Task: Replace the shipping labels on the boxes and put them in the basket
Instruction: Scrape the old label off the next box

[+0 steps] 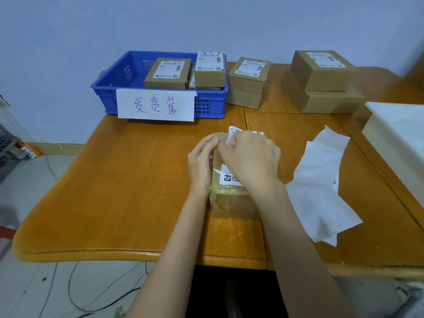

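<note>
Right hand [250, 154] pinches the label [234, 131] at the box [231, 203] top's far edge; left hand [200, 161] grips the box's side. Risk: the label tears, leaving residue, if pulled unevenly.

Seven cardboard boxes [234, 203] counted: three in the one blue basket [119, 88], four on the counter [114, 180]. Two hands noted. One white backing-paper pile [321, 180] at right.
</note>
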### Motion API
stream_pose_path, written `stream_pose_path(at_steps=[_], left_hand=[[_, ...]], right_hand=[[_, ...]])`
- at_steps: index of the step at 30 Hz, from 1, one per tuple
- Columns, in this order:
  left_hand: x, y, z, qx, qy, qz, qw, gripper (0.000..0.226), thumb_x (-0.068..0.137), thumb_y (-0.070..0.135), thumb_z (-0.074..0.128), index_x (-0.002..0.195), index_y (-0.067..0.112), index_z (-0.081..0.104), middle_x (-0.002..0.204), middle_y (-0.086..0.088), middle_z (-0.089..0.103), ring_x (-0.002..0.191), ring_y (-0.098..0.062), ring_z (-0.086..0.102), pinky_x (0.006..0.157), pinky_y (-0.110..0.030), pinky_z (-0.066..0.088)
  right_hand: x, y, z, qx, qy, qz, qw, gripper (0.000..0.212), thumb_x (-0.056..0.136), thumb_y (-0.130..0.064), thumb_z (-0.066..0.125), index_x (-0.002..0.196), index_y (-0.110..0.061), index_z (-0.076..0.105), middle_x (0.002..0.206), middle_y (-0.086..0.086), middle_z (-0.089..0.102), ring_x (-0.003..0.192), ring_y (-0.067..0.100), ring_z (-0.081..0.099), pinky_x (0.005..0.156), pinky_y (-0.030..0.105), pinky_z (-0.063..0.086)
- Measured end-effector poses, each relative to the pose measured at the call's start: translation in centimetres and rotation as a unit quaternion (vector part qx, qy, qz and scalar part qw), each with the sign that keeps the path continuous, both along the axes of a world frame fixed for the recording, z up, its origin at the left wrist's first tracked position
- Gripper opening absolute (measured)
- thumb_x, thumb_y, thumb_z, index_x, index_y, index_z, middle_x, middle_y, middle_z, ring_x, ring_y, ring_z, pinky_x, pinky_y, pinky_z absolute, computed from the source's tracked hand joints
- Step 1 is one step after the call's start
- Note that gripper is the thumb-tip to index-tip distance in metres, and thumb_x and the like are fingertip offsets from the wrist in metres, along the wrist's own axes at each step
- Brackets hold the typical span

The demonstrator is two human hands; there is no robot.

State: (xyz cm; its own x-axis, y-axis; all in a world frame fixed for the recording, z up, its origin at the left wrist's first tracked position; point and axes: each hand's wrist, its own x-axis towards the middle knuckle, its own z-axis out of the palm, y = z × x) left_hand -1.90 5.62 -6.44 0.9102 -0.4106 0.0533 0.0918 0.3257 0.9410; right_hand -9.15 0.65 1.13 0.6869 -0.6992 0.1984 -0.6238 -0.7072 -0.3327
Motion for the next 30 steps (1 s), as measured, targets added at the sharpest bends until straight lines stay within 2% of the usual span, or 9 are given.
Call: stream_pose_path(at_steps=[4, 8, 11, 13, 17, 19, 21, 24, 30], left_hand=[[0.0, 0.1, 0.1, -0.013, 0.023, -0.007, 1.000, 0.019, 0.097, 0.008, 0.055, 0.106, 0.002, 0.071, 0.083, 0.003, 0.073, 0.071, -0.003, 0.067, 0.064, -0.017, 0.051], [-0.1, 0.2, 0.0, -0.010, 0.031, -0.016, 0.999, 0.017, 0.096, 0.011, 0.058, 0.103, 0.008, 0.073, 0.084, 0.000, 0.073, 0.073, -0.009, 0.065, 0.063, -0.019, 0.051], [-0.2, 0.3, 0.1, -0.009, 0.020, -0.019, 1.000, 0.019, 0.096, 0.012, 0.058, 0.106, 0.006, 0.073, 0.088, -0.001, 0.073, 0.076, -0.010, 0.065, 0.064, -0.018, 0.050], [-0.3, 0.4, 0.1, -0.005, 0.013, -0.017, 1.000, 0.018, 0.097, 0.012, 0.057, 0.105, 0.008, 0.073, 0.086, 0.003, 0.073, 0.075, -0.007, 0.065, 0.064, -0.017, 0.050], [-0.4, 0.4, 0.2, -0.001, 0.003, -0.012, 1.000, 0.017, 0.097, 0.013, 0.057, 0.101, 0.013, 0.074, 0.085, 0.007, 0.074, 0.077, -0.005, 0.065, 0.067, -0.018, 0.050], [-0.4, 0.4, 0.1, -0.004, 0.003, -0.012, 1.000, 0.018, 0.097, 0.012, 0.057, 0.101, 0.012, 0.075, 0.088, 0.005, 0.075, 0.080, -0.006, 0.066, 0.069, -0.018, 0.051], [-0.3, 0.4, 0.1, -0.001, 0.003, -0.011, 1.000, 0.020, 0.096, 0.011, 0.057, 0.105, 0.007, 0.074, 0.092, 0.000, 0.075, 0.082, -0.009, 0.067, 0.070, -0.021, 0.051], [-0.4, 0.4, 0.2, -0.005, 0.018, -0.012, 1.000, 0.020, 0.097, 0.013, 0.057, 0.106, 0.007, 0.074, 0.090, -0.001, 0.074, 0.079, -0.010, 0.066, 0.067, -0.020, 0.051], [-0.4, 0.4, 0.1, 0.002, 0.012, -0.013, 1.000, 0.020, 0.098, 0.015, 0.057, 0.107, 0.009, 0.073, 0.090, 0.001, 0.074, 0.078, -0.009, 0.066, 0.066, -0.019, 0.051]], right_hand=[[-0.3, -0.3, 0.0, 0.002, 0.002, 0.032, 0.999, 0.033, 0.094, -0.040, 0.044, 0.071, -0.019, 0.056, 0.070, -0.002, 0.061, 0.067, 0.019, 0.054, 0.054, 0.028, 0.028], [-1.1, -1.3, 0.0, 0.057, -0.033, 0.065, 0.996, 0.031, 0.091, -0.032, 0.051, 0.073, -0.010, 0.062, 0.073, 0.005, 0.067, 0.074, 0.025, 0.061, 0.061, 0.032, 0.039], [-1.7, -1.8, 0.3, 0.088, -0.054, 0.088, 0.991, 0.028, 0.092, -0.026, 0.053, 0.079, -0.006, 0.067, 0.075, 0.008, 0.068, 0.073, 0.024, 0.061, 0.058, 0.023, 0.037], [-1.8, -2.1, 0.4, 0.101, -0.055, 0.097, 0.989, 0.026, 0.093, -0.024, 0.053, 0.081, -0.006, 0.068, 0.075, 0.007, 0.068, 0.073, 0.023, 0.061, 0.058, 0.023, 0.038], [-1.8, -2.6, 0.1, 0.138, -0.103, 0.091, 0.981, 0.034, 0.097, -0.030, 0.049, 0.080, -0.006, 0.066, 0.072, 0.008, 0.068, 0.071, 0.026, 0.064, 0.070, 0.038, 0.053], [-1.8, -2.3, 0.2, 0.150, -0.113, 0.093, 0.978, 0.046, 0.097, -0.044, 0.047, 0.077, -0.007, 0.064, 0.068, 0.005, 0.066, 0.068, 0.022, 0.062, 0.067, 0.036, 0.050], [-1.8, -1.8, 0.1, 0.113, -0.073, 0.098, 0.986, 0.044, 0.092, -0.052, 0.053, 0.070, -0.015, 0.060, 0.060, -0.004, 0.058, 0.064, 0.013, 0.056, 0.058, 0.028, 0.040], [-1.9, -1.8, -0.2, 0.093, -0.054, 0.100, 0.989, 0.021, 0.087, -0.036, 0.060, 0.072, -0.023, 0.061, 0.061, -0.011, 0.054, 0.066, 0.009, 0.054, 0.056, 0.023, 0.035], [-2.4, -2.7, 0.0, 0.160, -0.087, 0.133, 0.974, 0.020, 0.090, -0.032, 0.065, 0.072, -0.024, 0.062, 0.065, -0.010, 0.059, 0.063, 0.006, 0.055, 0.060, 0.023, 0.040]])
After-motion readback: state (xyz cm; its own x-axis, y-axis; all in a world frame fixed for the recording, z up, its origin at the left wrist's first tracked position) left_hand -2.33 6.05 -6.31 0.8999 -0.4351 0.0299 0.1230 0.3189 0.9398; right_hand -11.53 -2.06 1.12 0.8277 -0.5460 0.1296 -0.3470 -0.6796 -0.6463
